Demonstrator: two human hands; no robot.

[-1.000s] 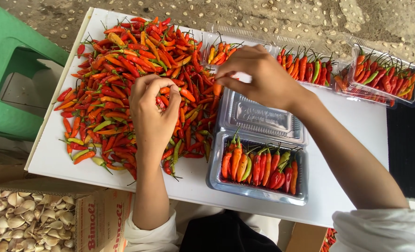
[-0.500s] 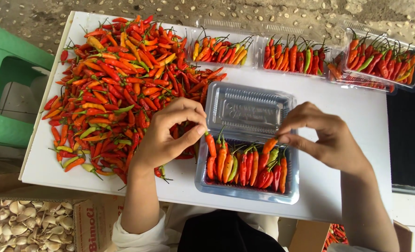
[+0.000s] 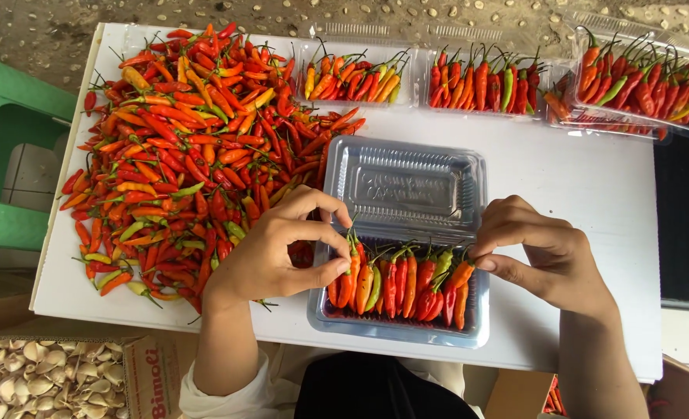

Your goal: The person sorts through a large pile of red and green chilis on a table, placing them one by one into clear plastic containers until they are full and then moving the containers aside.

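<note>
Both hands have settled lower over the clear tray (image 3: 397, 330) of chillies, near the table's (image 3: 561, 194) front edge. Its open lid (image 3: 405, 186) lies flat behind it. My right hand (image 3: 542, 256) pinches an orange chilli (image 3: 459, 275); my left hand (image 3: 278, 248) curls, fingertips on the left-end chillies. The loose chilli pile (image 3: 181, 147) lies left; filled trays (image 3: 480, 81) line the back.
</note>
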